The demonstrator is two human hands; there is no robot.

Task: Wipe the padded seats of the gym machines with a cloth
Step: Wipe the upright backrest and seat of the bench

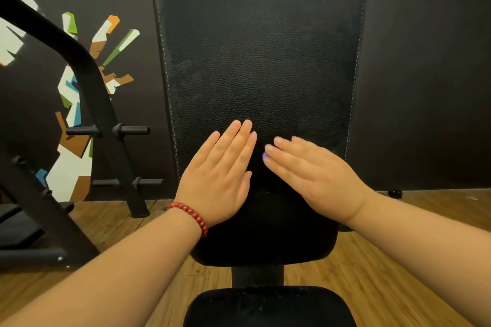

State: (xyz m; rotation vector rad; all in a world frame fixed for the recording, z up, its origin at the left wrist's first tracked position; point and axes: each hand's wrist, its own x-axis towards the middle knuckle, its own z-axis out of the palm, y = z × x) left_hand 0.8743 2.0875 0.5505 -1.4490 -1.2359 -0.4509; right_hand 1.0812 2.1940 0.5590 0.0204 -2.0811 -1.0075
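**Head view, single entry.**

Item 1: back pad (260, 61), black grained upholstery with pale stitching down both edges. It stands upright in the centre of the view, with faint smears on its upper surface.

Item 2: seat pad (265, 241), black, directly below the back pad and partly covered by the wrists. A further pad (268, 308) lies at the bottom edge, joined by a short post.

Item 3: cloth. None is visible. A small purple spot at the right fingertips may be a nail or a scrap of fabric; it cannot be told which.

Item 4: left hand (220, 175), fingers straight and together, palm down over the lower back pad and holding nothing. There is a red bead bracelet (191, 216) on the wrist.

Item 5: right hand (310, 175), fingers straight and angled inward toward the left fingertips. It is slightly tilted and also holds nothing. Whether either palm presses the pad or floats just off it cannot be told.

Step, as judged: the hands are placed on the pad and wiping does not appear under way, since no cloth is in hand. The next move calls for a cloth to be taken up, then broad strokes across the seat and back surfaces.

Surroundings: black plate rack (106, 130) to the left, painted wall mural (71, 162) and wooden floor (398, 260).
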